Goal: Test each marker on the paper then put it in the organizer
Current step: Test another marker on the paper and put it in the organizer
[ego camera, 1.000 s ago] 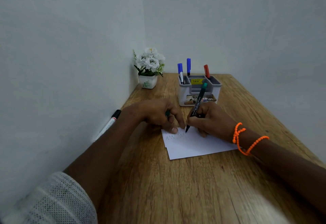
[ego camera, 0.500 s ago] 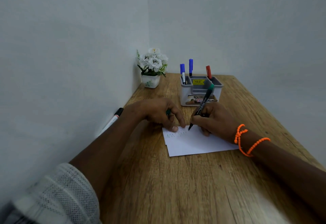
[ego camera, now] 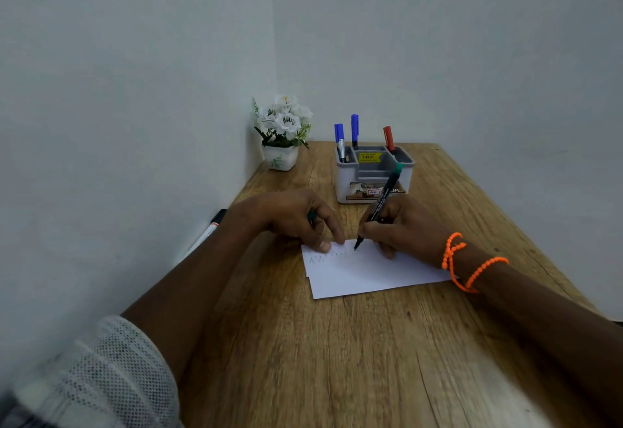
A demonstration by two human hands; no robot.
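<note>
My right hand (ego camera: pixel 403 225) grips a green marker (ego camera: pixel 382 198) with its tip on the top edge of the white paper (ego camera: pixel 367 270), where a faint zigzag line runs. My left hand (ego camera: pixel 293 216) holds the green cap (ego camera: pixel 312 215) and presses its fingertips on the paper's top left corner. Behind the hands stands the grey organizer (ego camera: pixel 372 174), with two blue markers (ego camera: pixel 340 139) in its left compartments and a red marker (ego camera: pixel 388 139) at the right. A black-capped marker (ego camera: pixel 210 228) lies by the left wall.
A small white pot of white flowers (ego camera: pixel 283 134) stands in the back left corner of the wooden table (ego camera: pixel 337 360). Walls close the table on the left and at the back. An orange bead bracelet (ego camera: pixel 467 262) circles my right wrist.
The marker tip has moved slightly right along the top of the paper, lengthening the zigzag. My left hand stays put on the corner. The view has shifted a little.
</note>
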